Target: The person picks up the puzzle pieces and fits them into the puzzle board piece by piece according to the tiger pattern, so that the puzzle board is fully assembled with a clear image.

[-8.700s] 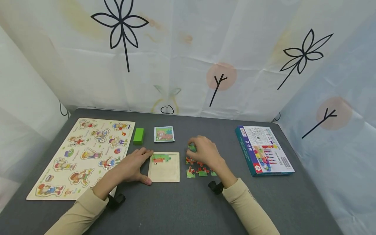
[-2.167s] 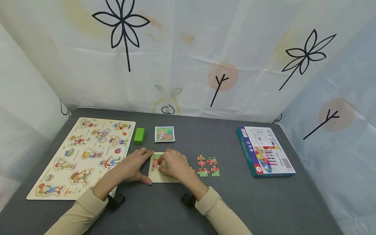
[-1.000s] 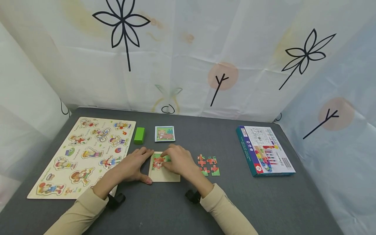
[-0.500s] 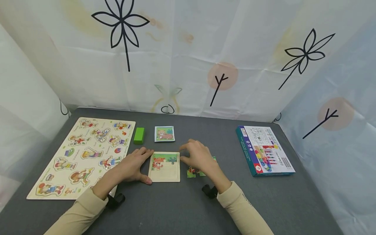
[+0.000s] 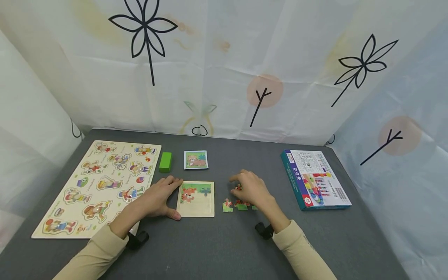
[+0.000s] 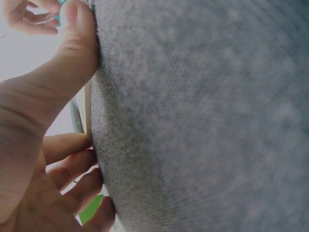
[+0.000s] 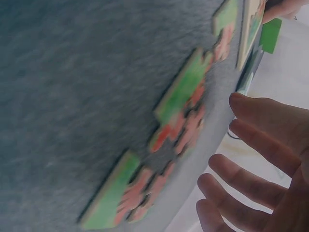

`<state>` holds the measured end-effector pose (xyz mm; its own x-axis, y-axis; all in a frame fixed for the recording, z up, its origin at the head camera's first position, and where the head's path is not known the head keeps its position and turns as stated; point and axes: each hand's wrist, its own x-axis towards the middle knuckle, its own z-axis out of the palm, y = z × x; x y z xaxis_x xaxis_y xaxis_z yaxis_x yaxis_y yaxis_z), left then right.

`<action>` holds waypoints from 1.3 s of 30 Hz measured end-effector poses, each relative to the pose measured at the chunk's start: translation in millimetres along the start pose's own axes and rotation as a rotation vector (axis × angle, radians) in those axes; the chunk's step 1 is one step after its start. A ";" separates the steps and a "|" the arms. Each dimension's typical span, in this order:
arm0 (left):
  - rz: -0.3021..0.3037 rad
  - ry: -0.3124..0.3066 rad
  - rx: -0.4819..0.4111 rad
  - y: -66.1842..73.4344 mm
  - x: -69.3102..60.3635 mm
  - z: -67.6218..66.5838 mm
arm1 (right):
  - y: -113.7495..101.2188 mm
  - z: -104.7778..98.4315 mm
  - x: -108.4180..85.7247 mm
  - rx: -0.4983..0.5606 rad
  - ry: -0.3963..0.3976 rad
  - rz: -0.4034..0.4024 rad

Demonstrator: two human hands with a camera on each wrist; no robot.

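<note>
A square wooden puzzle tray (image 5: pixel 197 210) lies mid-table, its upper part filled with joined jigsaw pieces (image 5: pixel 189 194) showing an orange animal's head and greenery. My left hand (image 5: pixel 161 198) rests at the tray's left edge, thumb low and fingers spread along it, touching the edge in the left wrist view. My right hand (image 5: pixel 252 188) hovers over several loose jigsaw pieces (image 5: pixel 228 206) right of the tray. In the right wrist view its fingers (image 7: pixel 246 181) are extended and hold nothing, apart from the red and green pieces (image 7: pixel 182 89). The right hand partly hides the pieces in the head view.
A small picture card (image 5: pixel 196 160) with a similar animal scene lies behind the tray. Beside it stands a green block (image 5: pixel 165 162). A large board with figure cut-outs (image 5: pixel 87 194) covers the left side. A flat box (image 5: pixel 316 181) lies at the right.
More pieces now fill the tray's top, including the animal's head and a bush at the upper right. My right hand has withdrawn rightward to the loose pieces; the left hand stays put.
</note>
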<state>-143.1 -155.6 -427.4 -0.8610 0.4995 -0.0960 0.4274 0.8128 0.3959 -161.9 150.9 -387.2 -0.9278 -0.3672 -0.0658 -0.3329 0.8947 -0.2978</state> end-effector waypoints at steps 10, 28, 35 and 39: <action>-0.003 -0.008 -0.007 -1.4 0.8 0.4 | 12.6 3.9 -4.5 0.003 -0.034 0.026; 0.001 -0.007 -0.016 -2.4 1.0 0.4 | 14.5 7.2 -2.2 0.058 -0.052 0.045; 0.003 -0.002 -0.015 -3.0 1.3 1.5 | 14.9 8.1 0.6 0.078 -0.043 0.032; 0.007 0.003 -0.012 -2.8 1.1 2.0 | 15.3 9.7 0.4 0.092 -0.030 0.017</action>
<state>-144.7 -156.7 -430.4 -0.8587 0.5044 -0.0908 0.4302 0.8056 0.4074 -165.7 162.0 -401.0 -0.9273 -0.3607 -0.1000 -0.2989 0.8745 -0.3820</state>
